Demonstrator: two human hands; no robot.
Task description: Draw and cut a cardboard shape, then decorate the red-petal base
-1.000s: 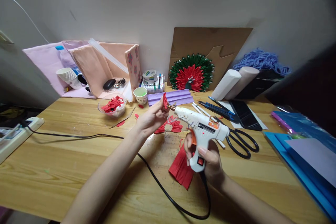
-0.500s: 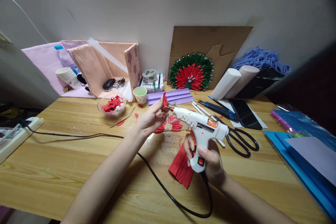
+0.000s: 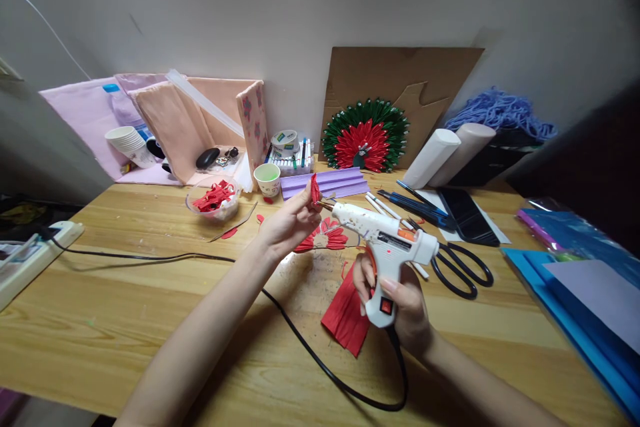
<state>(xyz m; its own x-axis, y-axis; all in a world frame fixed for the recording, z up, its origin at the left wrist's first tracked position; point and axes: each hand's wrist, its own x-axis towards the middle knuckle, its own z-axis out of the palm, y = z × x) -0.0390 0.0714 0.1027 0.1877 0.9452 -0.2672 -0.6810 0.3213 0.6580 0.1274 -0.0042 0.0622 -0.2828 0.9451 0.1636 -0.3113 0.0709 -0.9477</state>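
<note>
Between its fingertips my left hand (image 3: 291, 219) pinches a small red crepe paper petal (image 3: 315, 188), held up above the table. My right hand (image 3: 400, 300) is wrapped round the handle of a white glue gun (image 3: 385, 233), its fingers at the orange trigger. The metal nozzle points left and meets or nearly meets the petal's lower part; I cannot tell which. Below and behind the hands lies a half-round flower (image 3: 325, 237) of red petals on cardboard. Under my right hand a folded strip of red crepe paper (image 3: 346, 317) rests on the table.
A clear bowl of red paper pieces (image 3: 214, 199) and a paper cup (image 3: 267, 181) stand at the back left. Black-handled scissors (image 3: 463, 271), a cutter (image 3: 417, 208) and a phone (image 3: 469, 216) lie right. The glue gun's black cord (image 3: 320, 363) loops across the table to a power strip (image 3: 45, 260).
The glue gun and my right hand have shifted very slightly right. My left hand keeps its pinch on the petal, almost unmoved.
</note>
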